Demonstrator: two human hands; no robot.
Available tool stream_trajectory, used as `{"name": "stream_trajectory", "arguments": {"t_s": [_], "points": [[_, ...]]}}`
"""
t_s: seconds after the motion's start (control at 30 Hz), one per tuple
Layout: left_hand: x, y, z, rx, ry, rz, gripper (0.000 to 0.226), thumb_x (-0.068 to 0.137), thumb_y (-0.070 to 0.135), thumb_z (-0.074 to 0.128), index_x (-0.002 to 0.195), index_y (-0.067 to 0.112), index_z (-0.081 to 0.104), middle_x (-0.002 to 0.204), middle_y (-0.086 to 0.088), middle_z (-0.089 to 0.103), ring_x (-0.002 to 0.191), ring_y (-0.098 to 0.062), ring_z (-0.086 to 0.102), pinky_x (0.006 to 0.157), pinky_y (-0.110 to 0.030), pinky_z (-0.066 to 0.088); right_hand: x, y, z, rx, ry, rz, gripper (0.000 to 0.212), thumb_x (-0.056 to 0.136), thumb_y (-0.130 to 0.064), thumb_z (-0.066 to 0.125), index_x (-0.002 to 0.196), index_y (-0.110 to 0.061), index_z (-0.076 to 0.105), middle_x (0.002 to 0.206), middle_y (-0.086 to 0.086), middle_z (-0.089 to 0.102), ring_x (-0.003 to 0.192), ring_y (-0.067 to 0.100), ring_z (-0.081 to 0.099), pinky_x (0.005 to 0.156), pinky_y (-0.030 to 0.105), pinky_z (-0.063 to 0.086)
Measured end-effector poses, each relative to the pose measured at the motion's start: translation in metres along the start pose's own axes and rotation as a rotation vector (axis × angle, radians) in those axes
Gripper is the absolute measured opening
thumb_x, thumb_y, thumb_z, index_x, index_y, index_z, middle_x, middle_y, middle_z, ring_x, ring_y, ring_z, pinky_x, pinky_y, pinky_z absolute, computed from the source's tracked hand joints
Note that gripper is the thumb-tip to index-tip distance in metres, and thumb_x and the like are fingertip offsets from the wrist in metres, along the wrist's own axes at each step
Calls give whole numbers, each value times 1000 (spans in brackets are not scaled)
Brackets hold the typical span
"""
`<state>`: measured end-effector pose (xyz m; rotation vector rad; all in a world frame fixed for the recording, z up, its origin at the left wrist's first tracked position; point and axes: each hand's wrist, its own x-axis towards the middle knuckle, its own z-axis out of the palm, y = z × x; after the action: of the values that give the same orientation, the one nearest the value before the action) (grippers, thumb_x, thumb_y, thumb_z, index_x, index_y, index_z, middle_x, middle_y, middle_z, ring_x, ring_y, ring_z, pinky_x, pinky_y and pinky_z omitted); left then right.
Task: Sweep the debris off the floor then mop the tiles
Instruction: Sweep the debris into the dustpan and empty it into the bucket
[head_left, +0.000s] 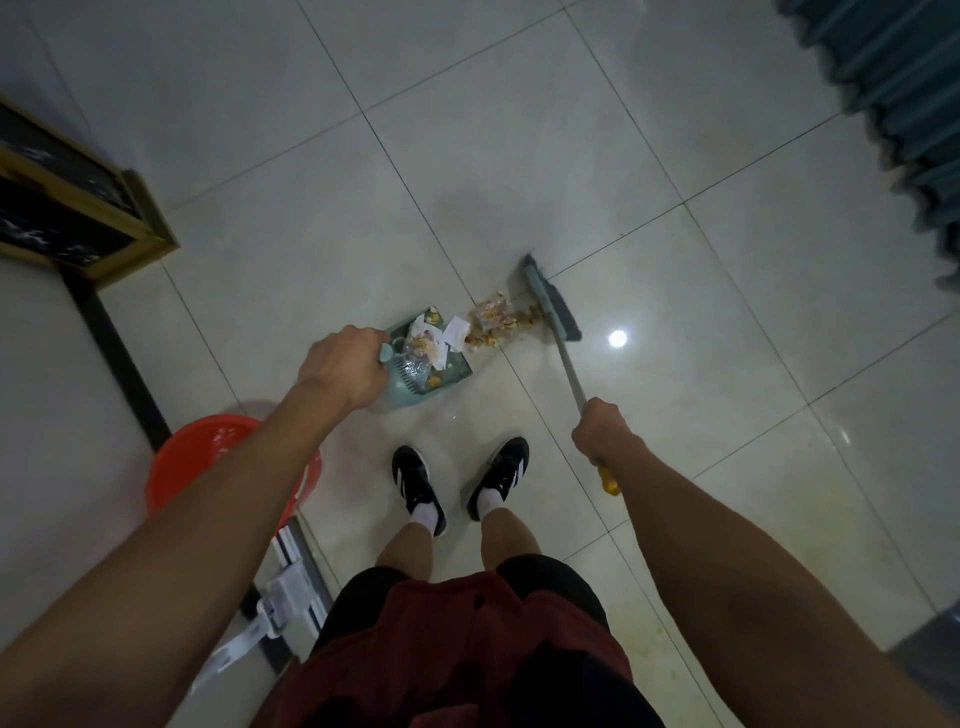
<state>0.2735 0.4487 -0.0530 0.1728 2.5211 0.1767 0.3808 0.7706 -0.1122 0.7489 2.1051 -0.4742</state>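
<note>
My left hand (340, 366) grips the handle of a pale green dustpan (452, 370) that rests on the pale tiles in front of my feet. Paper scraps and wrappers lie inside the pan. My right hand (602, 430) is closed on the broom's grey shaft (570, 375), with the yellow handle end sticking out below my fist. The broom head (551, 300) stands on the floor to the right of the pan's mouth. Between the two lies a pile of yellow-brown debris (496, 322), touching the bristles.
A red bucket (200, 457) stands at the lower left beside a dark floor strip. A dark cabinet with a wooden frame (78, 208) is at the left. Teal curtains (904, 98) hang at the upper right. A white flat mop (280, 597) lies at my left.
</note>
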Motion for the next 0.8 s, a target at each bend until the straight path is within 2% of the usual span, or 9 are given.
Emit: {"name": "stream_trajectory", "arguments": {"t_s": [0.07,0.2,0.3,0.4,0.53,0.63,0.7,0.8], "points": [[2,-2,1,8,-9,1,27,81,13,56,103,24,67,97,-10,66,84,-32,63,63,-30,40,-5,-8,11,-15,-31,-30,29,97,-9,54,124,1,53,112,17,59,95,31,67,79,40,60],[3,-10,5,14,1,9,21,85,19,60,104,25,66,101,-7,67,89,-31,65,66,-30,38,-18,-31,27,-47,-131,-99,19,94,-11,56,111,-6,50,92,8,51,79,26,61,71,38,59],[-1,-20,7,3,0,17,15,83,16,57,94,26,62,95,-5,66,78,-28,61,60,-29,36,-27,-49,38,-77,-182,-140,19,91,-9,60,101,-10,44,99,11,55,80,27,60,70,37,57],[-5,-33,12,-62,0,-4,18,81,13,53,85,30,55,87,-3,63,67,-23,51,52,-28,28,-33,-61,49,-82,-204,-150,23,89,-9,65,103,-11,46,103,14,58,77,25,62,64,36,58],[-12,-48,29,-119,-5,-11,12,81,17,52,85,28,55,82,-4,60,68,-24,55,57,-30,36,-37,-69,64,-41,-244,-173,27,90,-13,62,115,-5,53,106,17,60,92,33,67,81,46,60],[-13,-55,35,-160,36,-8,12,80,19,53,90,23,59,81,-5,58,69,-26,54,61,-32,38,-45,-76,73,-2,-260,-184,28,90,-12,62,116,-4,56,108,18,60,93,34,66,80,44,61],[-12,-59,37,-174,71,-2,16,82,20,55,96,19,63,83,-8,60,69,-27,53,62,-32,39,-51,-80,77,33,-273,-183,26,89,-10,61,114,-2,58,104,17,61,89,32,66,76,40,61],[-13,-61,37,-179,89,6,19,83,18,57,99,19,66,86,-10,63,74,-31,60,63,-33,42,-60,-81,78,83,-291,-183,19,85,-5,60,104,-2,64,86,12,62,72,24,63,58,30,57]]}}
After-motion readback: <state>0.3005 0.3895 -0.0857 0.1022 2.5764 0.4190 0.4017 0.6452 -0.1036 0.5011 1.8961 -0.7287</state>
